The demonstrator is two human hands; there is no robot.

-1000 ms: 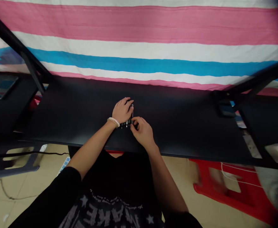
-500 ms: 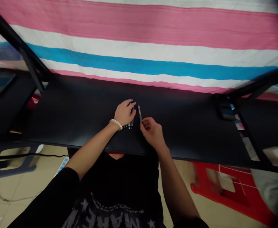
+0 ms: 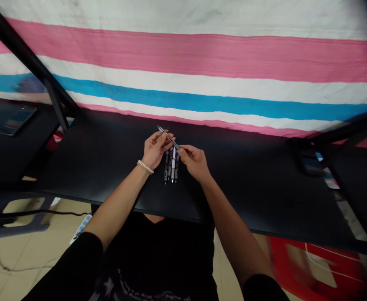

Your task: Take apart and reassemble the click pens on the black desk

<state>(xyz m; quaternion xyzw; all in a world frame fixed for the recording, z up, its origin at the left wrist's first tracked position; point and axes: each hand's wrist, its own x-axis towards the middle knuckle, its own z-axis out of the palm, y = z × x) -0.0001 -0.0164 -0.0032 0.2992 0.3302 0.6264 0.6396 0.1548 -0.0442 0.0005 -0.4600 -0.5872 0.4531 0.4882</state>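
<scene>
I count two free lanes on black tabletop (image 3: 255, 179): one beyond left hand (image 3: 154, 149), wider one beyond right hand (image 3: 196, 162). Middle blocked — held pen (image 3: 172, 142) bridges both hands, pen row (image 3: 173, 164) lies just nearer. Bare strip before row hemmed by left forearm (image 3: 119, 204) and right forearm (image 3: 230, 215). Striped cloth (image 3: 202, 56) closes far side; left bar (image 3: 26, 49) and right bar (image 3: 346, 127) — slanted, black — narrow my passage at ends.
</scene>
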